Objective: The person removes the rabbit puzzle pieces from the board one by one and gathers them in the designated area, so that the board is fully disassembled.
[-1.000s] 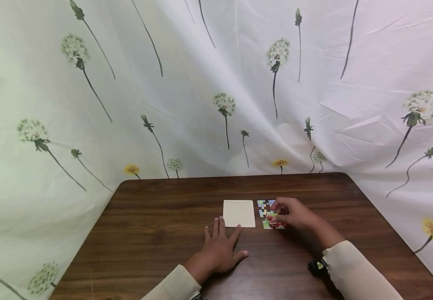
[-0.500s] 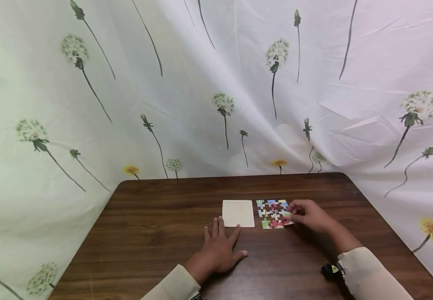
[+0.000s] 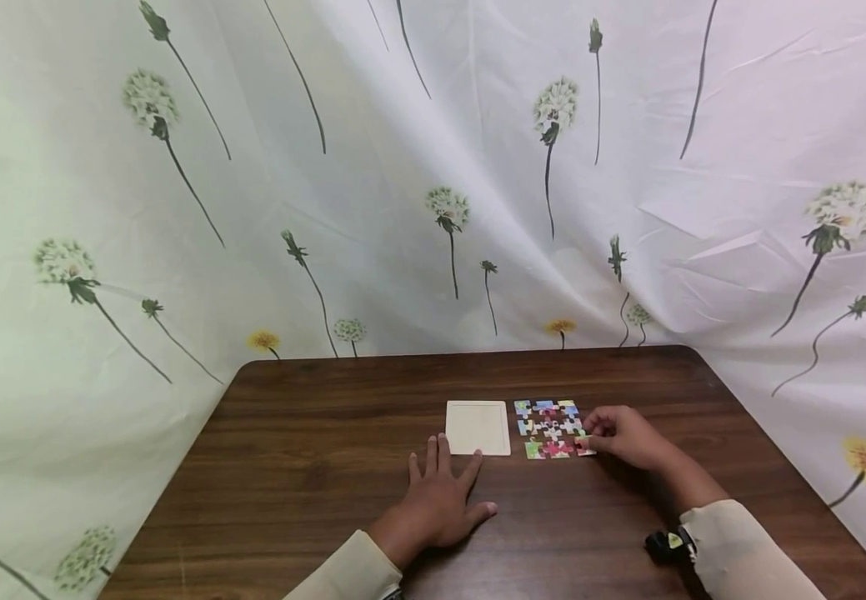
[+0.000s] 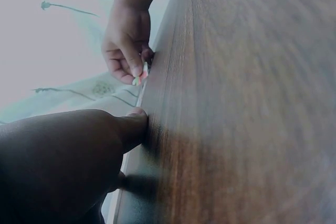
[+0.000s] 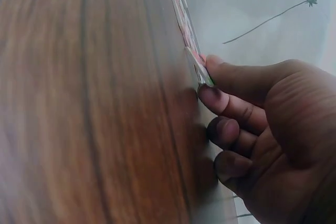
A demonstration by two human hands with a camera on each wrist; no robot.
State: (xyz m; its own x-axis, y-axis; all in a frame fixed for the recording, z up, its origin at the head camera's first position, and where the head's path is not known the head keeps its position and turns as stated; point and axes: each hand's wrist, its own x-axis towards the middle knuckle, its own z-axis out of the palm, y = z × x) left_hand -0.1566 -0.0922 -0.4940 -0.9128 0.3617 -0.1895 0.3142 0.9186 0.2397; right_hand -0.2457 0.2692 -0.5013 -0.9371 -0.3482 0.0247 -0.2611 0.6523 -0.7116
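Note:
Several colourful jigsaw pieces (image 3: 550, 430) lie in a loose square grid on the table, with small gaps between some of them. At the grid's near right corner my right hand (image 3: 628, 437) pinches a jigsaw piece (image 5: 195, 65) between thumb and index finger. The right wrist view shows that piece tilted, one edge raised, while the other fingers curl loosely below. Left of the grid lies a pale square puzzle tray (image 3: 478, 427) with a thin rim. My left hand (image 3: 440, 504) rests on the table, fingers spread, its fingertips at the tray's near edge.
The dark wood-grain table (image 3: 312, 467) has rounded far corners. A white curtain (image 3: 387, 250) printed with dandelions hangs behind it and along both sides. A black band (image 3: 668, 546) sits at the right sleeve cuff.
My right hand has moved right from over the grid to its near right corner, uncovering the pieces there. The corner piece has shifted slightly right. My left hand has stayed put.

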